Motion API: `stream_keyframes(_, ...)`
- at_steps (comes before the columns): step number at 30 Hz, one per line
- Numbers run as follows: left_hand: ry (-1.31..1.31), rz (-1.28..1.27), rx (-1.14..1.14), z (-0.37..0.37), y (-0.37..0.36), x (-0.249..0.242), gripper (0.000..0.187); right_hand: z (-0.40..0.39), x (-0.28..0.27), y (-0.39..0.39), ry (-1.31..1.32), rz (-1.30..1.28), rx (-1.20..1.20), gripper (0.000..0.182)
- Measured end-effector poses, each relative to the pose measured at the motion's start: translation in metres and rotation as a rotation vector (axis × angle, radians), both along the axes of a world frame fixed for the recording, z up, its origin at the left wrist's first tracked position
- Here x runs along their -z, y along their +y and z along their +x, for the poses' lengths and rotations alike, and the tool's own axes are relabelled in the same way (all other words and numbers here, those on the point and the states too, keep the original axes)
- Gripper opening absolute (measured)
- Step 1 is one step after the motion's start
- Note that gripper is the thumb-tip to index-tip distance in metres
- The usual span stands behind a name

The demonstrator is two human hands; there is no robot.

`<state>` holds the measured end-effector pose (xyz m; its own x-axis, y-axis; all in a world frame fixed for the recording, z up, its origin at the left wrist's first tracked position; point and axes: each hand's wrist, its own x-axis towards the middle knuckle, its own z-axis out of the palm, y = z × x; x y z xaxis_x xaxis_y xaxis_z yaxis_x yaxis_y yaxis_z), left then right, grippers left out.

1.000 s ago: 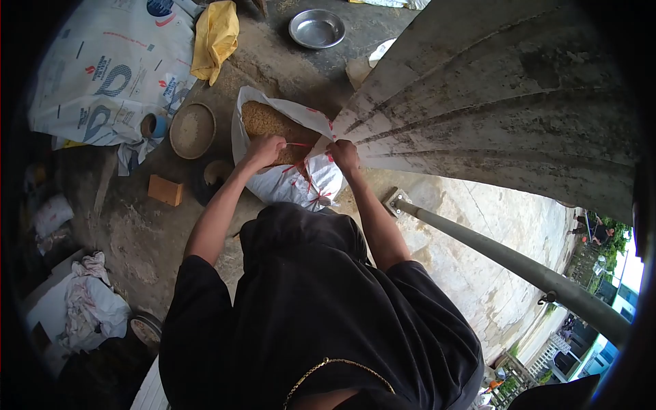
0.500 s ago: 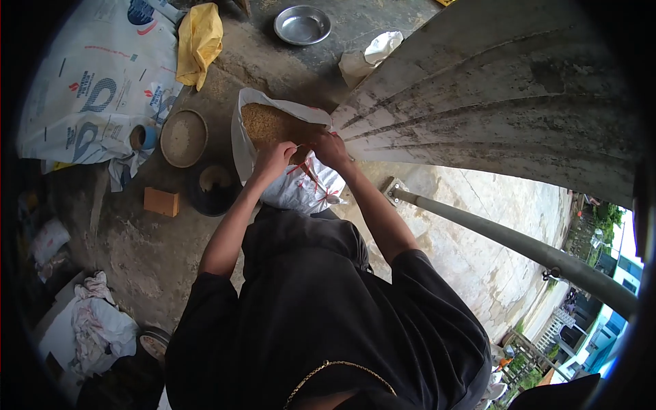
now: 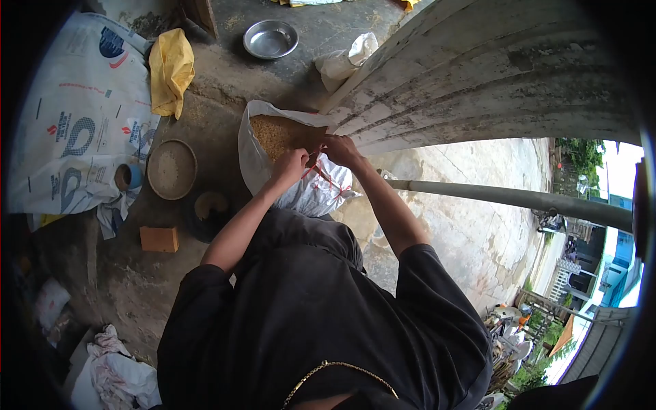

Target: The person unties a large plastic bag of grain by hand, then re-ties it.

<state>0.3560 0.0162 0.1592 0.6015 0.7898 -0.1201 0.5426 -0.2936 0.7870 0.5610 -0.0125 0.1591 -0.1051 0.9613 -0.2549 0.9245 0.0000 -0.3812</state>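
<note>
A white woven sack (image 3: 301, 196) stands in front of my knees, its mouth open on golden grain (image 3: 273, 133). My left hand (image 3: 291, 164) is closed in a pinch at the near edge of the sack's mouth. Close by on the right, my right hand (image 3: 343, 149) also pinches, with its fingertips near those of the left. Between them runs a thin red string (image 3: 313, 168), which seems to be held by both hands. More red string hangs over the side of the sack. The exact grip of the fingertips is too small to make out.
Left of the sack are a round basket (image 3: 172, 169), a dark bowl (image 3: 208, 208) and a brick (image 3: 159, 239). Beyond lie a metal basin (image 3: 270, 39), a yellow sack (image 3: 171, 72) and a large printed sack (image 3: 82, 109). A concrete wall (image 3: 478, 82) and a pole (image 3: 512, 196) stand right.
The view has shifted, so the surroundings sit differently in the frame. Both hands stay at the sack's mouth with the red string, and the fingers have moved slightly.
</note>
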Motion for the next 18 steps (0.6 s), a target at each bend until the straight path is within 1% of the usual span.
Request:
stream_keyframes(2, 0.005, -0.024, 0.053, 0.000, 0.004, -0.003, 0.015, -0.005, -0.004, -0.001, 0.004, 0.016, 0.009, 0.013)
stream_keyframes(4, 0.003, -0.023, 0.094, -0.001, 0.006, -0.006, 0.015, -0.010, -0.006, 0.003, -0.083, -0.110, 0.073, 0.011)
stream_keyframes(5, 0.001, -0.026, 0.113, -0.001, 0.009, -0.009, 0.015, -0.012, -0.008, 0.003, -0.083, -0.099, 0.097, 0.011)
stream_keyframes(7, -0.007, -0.028, 0.143, 0.000, 0.012, -0.006, 0.016, -0.016, -0.007, 0.003, -0.059, -0.064, 0.026, 0.015)
stream_keyframes(8, -0.016, -0.041, 0.153, 0.000, 0.014, -0.004, 0.017, -0.018, -0.006, 0.006, -0.059, -0.053, 0.046, 0.015)
stream_keyframes(10, -0.009, -0.020, 0.174, -0.001, 0.016, -0.004, 0.018, -0.017, 0.007, 0.017, -0.025, -0.008, -0.261, 0.022)
stream_keyframes(11, 0.000, -0.012, 0.178, -0.003, 0.015, -0.004, 0.018, -0.016, 0.014, 0.020, -0.028, 0.001, -0.243, 0.022)
stream_keyframes(13, 0.053, 0.016, 0.210, -0.007, 0.014, -0.020, 0.019, -0.018, 0.022, 0.026, 0.697, -0.146, 0.082, 0.028)
stream_keyframes(14, 0.048, 0.039, 0.172, -0.010, 0.013, -0.023, 0.019, -0.018, 0.026, 0.029, 0.702, -0.138, 0.098, 0.028)
stream_keyframes(15, 0.044, 0.060, 0.135, -0.012, 0.011, -0.024, 0.019, -0.020, 0.020, 0.031, 0.748, -0.069, 0.018, 0.026)
stream_keyframes(16, 0.048, 0.060, 0.157, -0.014, 0.010, -0.021, 0.019, -0.024, 0.011, 0.031, 0.791, 0.004, -0.061, 0.025)
stream_keyframes(17, 0.065, 0.041, 0.149, -0.017, 0.012, -0.017, 0.020, -0.028, 0.002, 0.028, 0.796, 0.014, -0.039, 0.025)
stream_keyframes(18, 0.083, 0.022, 0.140, -0.020, 0.013, -0.013, 0.020, -0.035, -0.010, 0.023, 0.841, -0.032, 0.139, 0.025)
